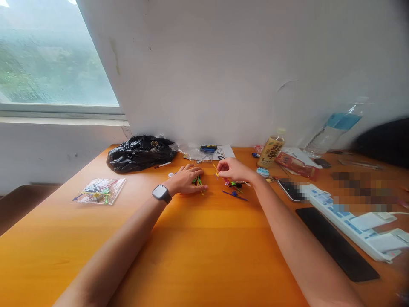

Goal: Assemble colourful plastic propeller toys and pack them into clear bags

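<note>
My left hand, with a dark smartwatch on the wrist, rests on the orange table with its fingers closed over small green and yellow plastic sticks. My right hand hovers just to the right, pinching a thin yellow stick. Below it lies a small heap of colourful plastic pieces and a blue stick.
A crumpled black plastic bag lies by the wall. A clear packet of coloured pieces sits at left. At right are a drink bottle, a phone, a white power strip, a black pad and a large water bottle.
</note>
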The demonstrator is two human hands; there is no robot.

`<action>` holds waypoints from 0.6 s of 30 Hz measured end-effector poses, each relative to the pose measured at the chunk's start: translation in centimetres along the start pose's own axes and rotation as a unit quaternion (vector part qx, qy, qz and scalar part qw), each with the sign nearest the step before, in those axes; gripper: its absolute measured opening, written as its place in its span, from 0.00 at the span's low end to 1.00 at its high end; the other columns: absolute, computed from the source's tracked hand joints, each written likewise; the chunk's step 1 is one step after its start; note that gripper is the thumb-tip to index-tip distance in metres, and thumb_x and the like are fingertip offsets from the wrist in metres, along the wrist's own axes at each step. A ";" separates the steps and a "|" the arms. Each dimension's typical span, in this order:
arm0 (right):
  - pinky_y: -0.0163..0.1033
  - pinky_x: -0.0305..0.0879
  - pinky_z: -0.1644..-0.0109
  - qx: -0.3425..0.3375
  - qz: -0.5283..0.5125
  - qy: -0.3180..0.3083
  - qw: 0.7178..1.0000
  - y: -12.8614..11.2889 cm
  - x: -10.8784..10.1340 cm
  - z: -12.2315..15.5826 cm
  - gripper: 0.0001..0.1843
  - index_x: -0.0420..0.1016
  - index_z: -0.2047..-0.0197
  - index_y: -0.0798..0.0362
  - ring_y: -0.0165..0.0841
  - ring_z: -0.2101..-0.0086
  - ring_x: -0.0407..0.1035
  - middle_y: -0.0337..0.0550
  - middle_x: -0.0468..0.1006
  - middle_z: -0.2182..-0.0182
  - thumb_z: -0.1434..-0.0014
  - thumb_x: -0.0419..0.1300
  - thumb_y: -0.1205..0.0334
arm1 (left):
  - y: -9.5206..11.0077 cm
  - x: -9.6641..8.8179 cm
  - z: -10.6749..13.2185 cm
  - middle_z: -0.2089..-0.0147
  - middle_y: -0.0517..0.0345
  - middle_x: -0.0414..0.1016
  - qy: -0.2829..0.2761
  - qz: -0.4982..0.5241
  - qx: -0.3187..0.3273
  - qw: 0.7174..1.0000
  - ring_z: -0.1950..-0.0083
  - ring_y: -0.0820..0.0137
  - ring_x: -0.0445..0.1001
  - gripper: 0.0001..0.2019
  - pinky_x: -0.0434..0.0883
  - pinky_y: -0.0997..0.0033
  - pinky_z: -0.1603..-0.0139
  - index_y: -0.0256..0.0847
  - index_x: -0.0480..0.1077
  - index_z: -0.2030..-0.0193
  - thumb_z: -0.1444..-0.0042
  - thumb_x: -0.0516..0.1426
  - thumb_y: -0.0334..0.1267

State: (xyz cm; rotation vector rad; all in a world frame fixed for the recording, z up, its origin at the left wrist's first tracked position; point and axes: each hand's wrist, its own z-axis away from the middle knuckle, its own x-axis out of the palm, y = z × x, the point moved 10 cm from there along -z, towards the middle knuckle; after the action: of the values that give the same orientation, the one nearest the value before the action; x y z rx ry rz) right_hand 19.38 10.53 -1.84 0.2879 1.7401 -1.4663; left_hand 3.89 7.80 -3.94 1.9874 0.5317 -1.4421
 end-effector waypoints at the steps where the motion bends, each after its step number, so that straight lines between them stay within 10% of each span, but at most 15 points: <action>1: 0.34 0.63 0.75 -0.001 -0.004 -0.006 1.000 0.1 0.3 0.0 0.06 0.75 0.68 0.51 0.32 0.77 0.72 0.38 0.79 0.76 0.50 0.64 0.60 | 0.0 0.2 0.0 0.34 0.46 0.73 0.002 -0.002 0.000 1.000 0.33 0.45 0.65 0.34 0.64 0.46 0.35 0.47 0.71 0.34 0.38 0.57 0.68; 11: 0.33 0.63 0.75 -0.004 -0.054 0.001 0.999 0.2 1.0 -0.5 0.06 0.73 0.68 0.51 0.31 0.76 0.70 0.37 0.78 0.74 0.50 0.65 0.61 | 0.7 -1.3 -0.2 0.36 0.43 0.75 0.033 0.032 0.024 0.999 0.32 0.44 0.66 0.35 0.65 0.45 0.33 0.45 0.71 0.33 0.42 0.65 0.60; 18: 0.34 0.64 0.69 -0.020 -0.251 0.022 0.968 -0.8 0.8 -0.3 0.09 0.75 0.64 0.52 0.29 0.74 0.68 0.36 0.75 0.75 0.48 0.67 0.59 | 2.3 -4.4 -1.1 0.40 0.47 0.79 0.117 0.319 0.009 0.940 0.43 0.61 0.79 0.19 0.75 0.59 0.39 0.41 0.74 0.40 0.32 0.59 0.48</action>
State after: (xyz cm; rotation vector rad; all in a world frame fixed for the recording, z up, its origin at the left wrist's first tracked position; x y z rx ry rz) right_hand 18.22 10.34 -1.78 -0.1602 1.9671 -1.7818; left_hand 4.75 7.06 1.02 2.0865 -0.0476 -0.8174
